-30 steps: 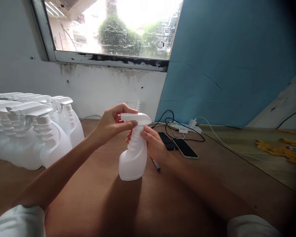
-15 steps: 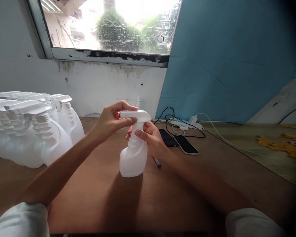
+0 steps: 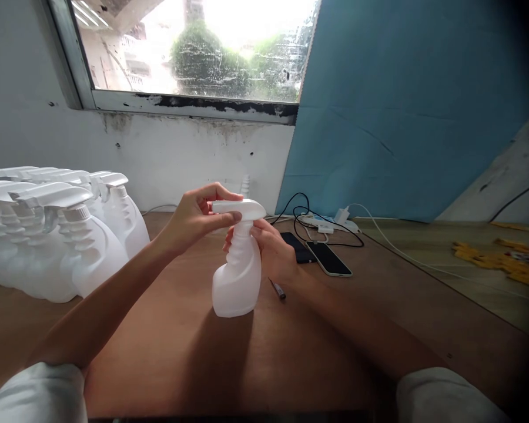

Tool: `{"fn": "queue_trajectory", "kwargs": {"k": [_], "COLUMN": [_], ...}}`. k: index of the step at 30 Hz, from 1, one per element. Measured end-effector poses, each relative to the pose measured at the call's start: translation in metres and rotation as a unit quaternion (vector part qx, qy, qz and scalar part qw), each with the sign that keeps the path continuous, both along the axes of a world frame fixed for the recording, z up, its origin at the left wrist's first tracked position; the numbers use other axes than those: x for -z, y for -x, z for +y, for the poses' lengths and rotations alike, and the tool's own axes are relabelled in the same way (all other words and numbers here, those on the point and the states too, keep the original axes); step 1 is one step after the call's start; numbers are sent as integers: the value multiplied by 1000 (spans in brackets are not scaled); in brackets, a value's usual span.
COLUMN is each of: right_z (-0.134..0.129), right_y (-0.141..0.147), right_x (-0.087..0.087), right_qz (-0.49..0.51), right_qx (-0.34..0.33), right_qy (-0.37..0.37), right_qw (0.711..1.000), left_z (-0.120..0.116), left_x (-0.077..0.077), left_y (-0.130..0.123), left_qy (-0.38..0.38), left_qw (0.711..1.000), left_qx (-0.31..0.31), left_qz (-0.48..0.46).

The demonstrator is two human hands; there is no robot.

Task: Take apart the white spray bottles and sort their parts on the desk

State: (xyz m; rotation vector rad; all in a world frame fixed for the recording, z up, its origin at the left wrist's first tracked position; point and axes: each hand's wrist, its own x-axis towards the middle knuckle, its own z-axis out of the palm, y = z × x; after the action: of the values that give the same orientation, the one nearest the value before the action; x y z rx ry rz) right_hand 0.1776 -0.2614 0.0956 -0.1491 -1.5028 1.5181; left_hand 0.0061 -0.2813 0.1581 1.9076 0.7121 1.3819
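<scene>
A translucent white spray bottle stands upright on the brown table, with a white trigger spray head on its neck. My left hand pinches the nozzle end of the spray head between thumb and fingers. Around the bottle's neck, just under the head, my right hand is closed; some of its fingers are hidden behind the bottle. The trigger itself is mostly covered by my hands. Behind the head, a ribbed pale object sticks up, partly hidden.
Several similar spray bottles with heads stand grouped at the left. A pen-like object lies right of the bottle. Beyond it are a phone, a dark flat item, and a power strip with cables. A window is above.
My right thumb and fingers have shifted on the bottle's neck, higher and nearer the spray head. My left hand keeps its pinch on the head. The whole view has moved slightly.
</scene>
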Motion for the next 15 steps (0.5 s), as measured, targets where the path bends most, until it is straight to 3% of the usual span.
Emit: {"fn": "queue_trajectory", "kwargs": {"k": [7,15], "right_z": [1,1], "right_y": [2,0], "right_x": [1,0], "right_qz": [-15,-8], "right_qx": [32,1], "right_qy": [4,4], "right_qw": [999,1000], "left_z": [-2,0], "left_x": [-1,0], "left_y": [0,1], "left_qy": [-6,-7], "left_qw": [1000,1000], "left_qx": [-18,-16], "left_qz": [3,6]}}
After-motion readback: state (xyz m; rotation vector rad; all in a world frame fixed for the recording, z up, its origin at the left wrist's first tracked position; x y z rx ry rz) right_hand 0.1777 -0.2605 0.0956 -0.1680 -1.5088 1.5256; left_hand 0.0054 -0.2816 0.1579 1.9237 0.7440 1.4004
